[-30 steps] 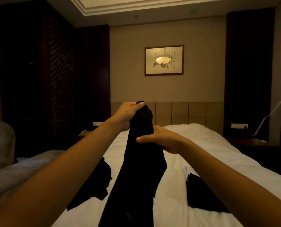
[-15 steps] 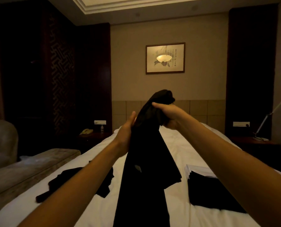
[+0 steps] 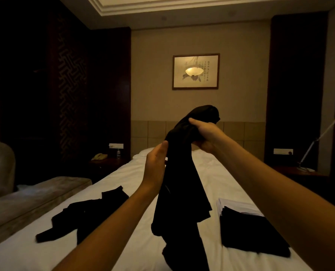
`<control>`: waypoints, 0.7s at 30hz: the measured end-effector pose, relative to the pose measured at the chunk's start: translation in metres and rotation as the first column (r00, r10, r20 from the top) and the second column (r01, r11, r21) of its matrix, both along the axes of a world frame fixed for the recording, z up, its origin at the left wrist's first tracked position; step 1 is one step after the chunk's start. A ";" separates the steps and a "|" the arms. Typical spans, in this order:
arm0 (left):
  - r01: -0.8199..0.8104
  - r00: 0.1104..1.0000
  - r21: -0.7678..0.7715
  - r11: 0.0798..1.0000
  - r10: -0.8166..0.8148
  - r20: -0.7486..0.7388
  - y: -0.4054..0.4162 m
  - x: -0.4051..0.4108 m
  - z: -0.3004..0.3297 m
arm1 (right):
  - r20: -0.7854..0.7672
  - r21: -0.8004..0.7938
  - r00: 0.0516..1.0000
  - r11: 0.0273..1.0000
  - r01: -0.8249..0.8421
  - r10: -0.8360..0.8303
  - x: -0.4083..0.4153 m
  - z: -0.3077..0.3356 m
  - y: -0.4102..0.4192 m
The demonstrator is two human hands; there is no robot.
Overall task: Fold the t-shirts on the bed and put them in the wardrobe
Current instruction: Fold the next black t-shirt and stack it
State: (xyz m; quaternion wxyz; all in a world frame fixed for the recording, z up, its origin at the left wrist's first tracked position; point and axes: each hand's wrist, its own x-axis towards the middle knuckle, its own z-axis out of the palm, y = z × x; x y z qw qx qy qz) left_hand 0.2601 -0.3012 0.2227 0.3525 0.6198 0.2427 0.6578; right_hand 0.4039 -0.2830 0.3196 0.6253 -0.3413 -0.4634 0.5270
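One camera, up on the person's head

It looks forward along the bed (image 3: 217,173) toward the picture (image 3: 195,71) on the far wall, hands close below.

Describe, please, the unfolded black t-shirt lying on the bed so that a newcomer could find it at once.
Start at the white bed and look to its left side, near the grey bench. There a crumpled t-shirt lies spread flat on the sheet. Unlike the shirt held up in the middle or the neatly folded stack on the right, it is loose, untouched and unfolded.
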 end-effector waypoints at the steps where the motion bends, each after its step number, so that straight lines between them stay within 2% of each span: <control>1: 0.008 1.000 -0.003 1.000 -0.008 -0.015 -0.001 0.002 0.004 | 0.000 -0.007 1.000 1.000 0.000 0.000 0.001 -0.001 0.001; 5: 0.067 0.994 -0.123 0.990 -0.077 -0.072 -0.002 0.007 0.007 | -0.037 -0.029 0.999 0.999 -0.022 0.021 0.006 -0.007 0.002; 8: 0.175 0.978 -0.239 0.955 -0.196 -0.067 0.003 0.014 -0.006 | -0.112 -0.027 0.992 0.998 -0.055 0.052 0.006 -0.012 0.002; 12: 0.312 0.949 -0.445 0.840 -0.301 0.098 0.009 0.015 -0.015 | -0.179 -0.004 0.981 0.997 -0.081 0.079 0.010 -0.015 0.001; 14: 0.372 0.927 -0.476 0.797 -0.338 0.160 0.010 0.011 -0.015 | -0.171 0.004 0.982 0.997 -0.078 0.077 0.017 -0.015 0.002; 18: 0.312 0.948 -0.410 0.857 -0.255 0.188 0.007 -0.003 0.001 | -0.024 -0.032 0.997 0.997 0.071 -0.072 0.036 -0.017 0.004; 21: 0.095 0.990 -0.363 0.927 -0.050 0.132 0.011 -0.015 0.024 | 0.252 -0.166 0.964 0.978 0.130 -0.085 0.042 -0.024 0.004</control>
